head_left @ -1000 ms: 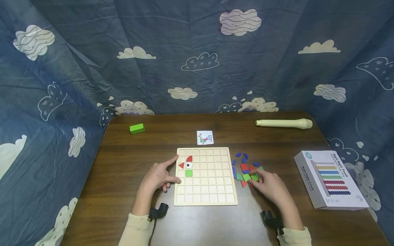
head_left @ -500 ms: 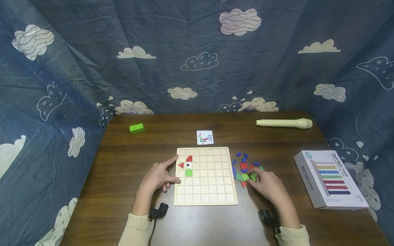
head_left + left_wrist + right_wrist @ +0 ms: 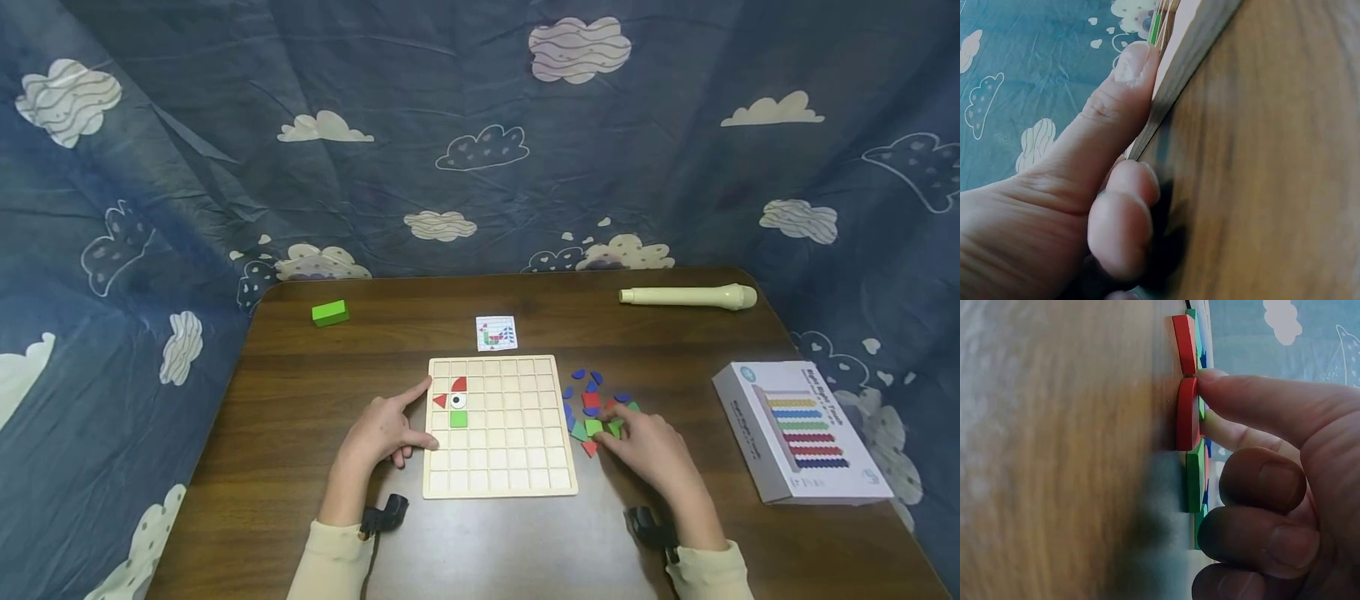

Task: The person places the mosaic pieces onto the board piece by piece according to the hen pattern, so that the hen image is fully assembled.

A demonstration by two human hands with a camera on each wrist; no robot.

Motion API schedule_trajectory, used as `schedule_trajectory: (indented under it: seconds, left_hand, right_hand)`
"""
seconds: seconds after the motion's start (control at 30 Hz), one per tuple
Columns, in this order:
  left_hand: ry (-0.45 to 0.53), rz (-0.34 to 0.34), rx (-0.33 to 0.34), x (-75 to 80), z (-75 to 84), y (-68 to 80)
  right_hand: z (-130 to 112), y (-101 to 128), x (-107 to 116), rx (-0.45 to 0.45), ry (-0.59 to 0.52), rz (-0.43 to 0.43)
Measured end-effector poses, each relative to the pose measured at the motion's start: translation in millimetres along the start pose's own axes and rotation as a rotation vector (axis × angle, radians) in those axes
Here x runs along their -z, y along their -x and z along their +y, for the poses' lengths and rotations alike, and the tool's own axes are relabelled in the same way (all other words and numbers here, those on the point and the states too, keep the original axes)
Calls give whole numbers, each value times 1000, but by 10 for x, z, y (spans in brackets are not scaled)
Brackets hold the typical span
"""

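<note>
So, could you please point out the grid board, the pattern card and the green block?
Grid board (image 3: 517, 450), head view, bare cells right of centre.
Pattern card (image 3: 496, 333), head view, centre of the card.
Green block (image 3: 330, 312), head view, top face.

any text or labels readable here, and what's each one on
White box at the right of the table: a printed title along its top and a round logo at its corner, both too small and blurred to read.
Small pattern card beyond the wooden grid board: only a coloured picture, no words to make out.
Cream tube and green block: no markings visible.
Nothing can be quoted.
</note>
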State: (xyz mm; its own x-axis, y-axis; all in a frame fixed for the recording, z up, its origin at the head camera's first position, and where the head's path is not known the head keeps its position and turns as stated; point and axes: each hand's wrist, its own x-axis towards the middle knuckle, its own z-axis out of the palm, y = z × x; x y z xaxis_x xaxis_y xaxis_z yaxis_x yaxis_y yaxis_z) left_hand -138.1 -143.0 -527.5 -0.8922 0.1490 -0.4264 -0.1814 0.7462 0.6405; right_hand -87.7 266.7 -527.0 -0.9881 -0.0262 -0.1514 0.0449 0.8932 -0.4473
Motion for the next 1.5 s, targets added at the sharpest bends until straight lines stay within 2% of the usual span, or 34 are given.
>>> schedule_trajectory:
  seconds: [0.37, 0.73, 1.07, 1.5]
  left_hand:
    - [-13, 14, -10, 3, 19, 27]
    - [-26, 16, -11, -2, 13, 25]
    - [-46, 20, -3, -1, 16, 30]
    - [-33, 23, -15, -10, 10, 36]
  right_hand:
    - [-64, 5, 29, -42, 43, -19]
    - [-32, 8, 35, 51, 159, 61]
    - [-77, 35, 14, 47, 140, 11]
    - [-104, 11, -45, 51, 140, 46]
